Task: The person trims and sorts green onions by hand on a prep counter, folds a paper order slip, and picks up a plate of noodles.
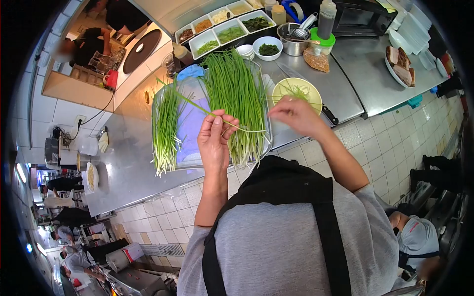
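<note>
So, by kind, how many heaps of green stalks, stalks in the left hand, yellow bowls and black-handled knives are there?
Heaps of long green stalks: 2
Long green stalk in the left hand: 1
Round pale-yellow bowl: 1
Black-handled knife: 1
Total: 5

Readable text: none | red marking [415, 226] on grey clothing [419, 240]: illegible | apron mark [306, 183]: too small
</note>
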